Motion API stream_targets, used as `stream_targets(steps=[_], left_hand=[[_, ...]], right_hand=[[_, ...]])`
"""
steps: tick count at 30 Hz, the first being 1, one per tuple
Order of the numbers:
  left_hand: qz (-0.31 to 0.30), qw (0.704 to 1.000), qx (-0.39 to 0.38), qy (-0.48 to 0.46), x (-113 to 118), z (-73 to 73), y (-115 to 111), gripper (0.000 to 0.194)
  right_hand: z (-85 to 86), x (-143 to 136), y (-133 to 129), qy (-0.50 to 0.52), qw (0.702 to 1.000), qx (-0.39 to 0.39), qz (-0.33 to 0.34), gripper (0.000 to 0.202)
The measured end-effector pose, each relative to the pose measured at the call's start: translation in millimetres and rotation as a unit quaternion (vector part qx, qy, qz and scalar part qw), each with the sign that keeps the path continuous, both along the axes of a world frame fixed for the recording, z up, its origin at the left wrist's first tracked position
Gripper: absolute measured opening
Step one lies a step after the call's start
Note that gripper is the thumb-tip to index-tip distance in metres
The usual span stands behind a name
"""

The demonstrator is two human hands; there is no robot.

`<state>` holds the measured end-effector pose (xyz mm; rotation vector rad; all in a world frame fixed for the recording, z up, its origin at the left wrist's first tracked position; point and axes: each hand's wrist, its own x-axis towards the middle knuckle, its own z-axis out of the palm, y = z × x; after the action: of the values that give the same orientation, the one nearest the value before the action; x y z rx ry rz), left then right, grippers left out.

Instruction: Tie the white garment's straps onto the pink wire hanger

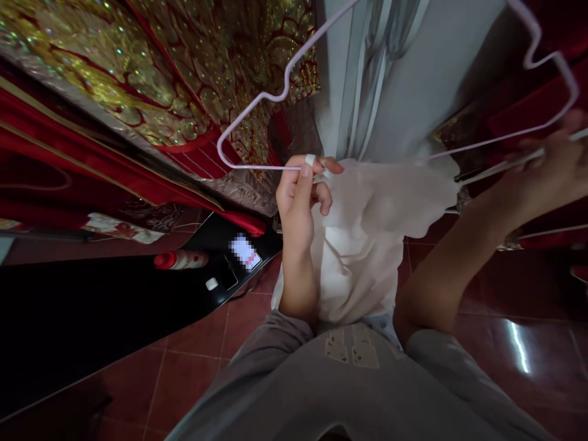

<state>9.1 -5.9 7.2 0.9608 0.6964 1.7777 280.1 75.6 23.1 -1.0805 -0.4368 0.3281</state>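
A pale pink wire hanger (261,166) spans the upper middle of the head view, its lower bar running to the right. My left hand (305,190) pinches this bar between thumb and finger; one finger wears a white band. White cloth (362,245) hangs below and beside the hand, down to my lap. My right hand (563,153) is at the right edge, blurred, by a thin pale bar (500,166) that stretches back toward the cloth. How its fingers are set is smeared by motion.
Gold-sequined and red garments (174,79) hang at the upper left. On a black table (138,318) at the left lie a red-capped bottle (181,260), a lit phone (245,252), a dark device (228,275) and a small white case (212,283). Red garments hang at the right.
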Motion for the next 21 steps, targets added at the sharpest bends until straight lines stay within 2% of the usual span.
stream_targets(steps=[1, 3, 7, 11, 14, 16, 18, 21], left_hand=[[0.001, 1.0, -0.006, 0.005, 0, -0.1, 0, 0.031], [0.011, 1.0, -0.021, 0.015, 2, -0.8, 0, 0.031], [0.023, 1.0, -0.006, 0.018, 6, -2.4, 3, 0.033], [0.021, 0.999, -0.017, 0.02, 8, -5.0, 4, 0.035], [-0.011, 0.998, -0.064, -0.019, 4, -10.8, 6, 0.035], [-0.003, 0.996, -0.067, -0.062, -3, -16.6, 9, 0.033], [0.064, 0.994, -0.042, -0.077, -16, -23.5, 13, 0.029], [0.238, 0.97, -0.005, -0.047, -45, -35.6, 20, 0.024]], right_hand=[[-7.9, -14, -11, 0.01, 1.0, -0.001, 0.005, 0.032], [-18.1, -47, -32, 0.01, 0.998, -0.006, 0.055, 0.018], [-16.2, -100, -54, -0.004, 0.98, 0.008, 0.2, 0.019], [-7.1, -115, -58, 0.017, 0.961, 0.054, 0.271, 0.015], [-7.1, -115, -59, 0.025, 0.955, 0.07, 0.287, 0.012], [-10.0, -113, -58, 0.016, 0.954, 0.063, 0.293, 0.013], [-13.8, -109, -56, -0.001, 0.954, 0.046, 0.296, 0.015], [-18.7, -101, -52, -0.037, 0.958, 0.023, 0.283, 0.016]])
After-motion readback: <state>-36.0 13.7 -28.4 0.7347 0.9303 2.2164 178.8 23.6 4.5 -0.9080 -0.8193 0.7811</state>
